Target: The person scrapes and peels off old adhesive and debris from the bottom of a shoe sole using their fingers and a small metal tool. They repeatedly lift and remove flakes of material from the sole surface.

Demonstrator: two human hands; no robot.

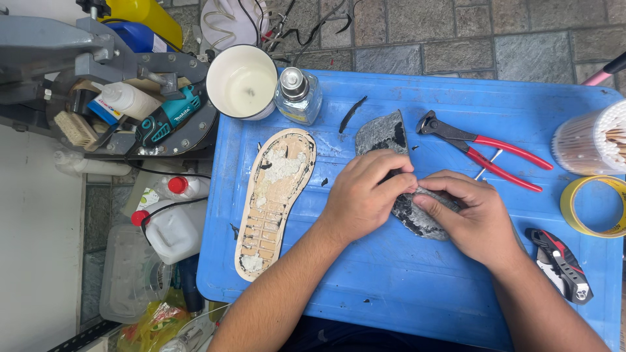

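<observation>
Both hands, left hand and right hand, pinch a grey glue-crusted shoe sole, hiding its middle; beige insole lies left of it.

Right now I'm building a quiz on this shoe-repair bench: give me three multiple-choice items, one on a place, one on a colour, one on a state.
1. Where does the tan shoe sole lie?
A. left of the hands
B. right of the pincers
C. inside the cup

2. What colour are the handles of the pincers?
A. green
B. red
C. yellow

3. How do the hands stand?
A. both on the grey sole piece
B. both lifted, holding nothing
C. one on the tape roll

Answers: 1 A, it lies on the blue table left of both hands. 2 B, the grips are plainly red. 3 A, the left hand and right hand pinch the grey sole piece.
</observation>
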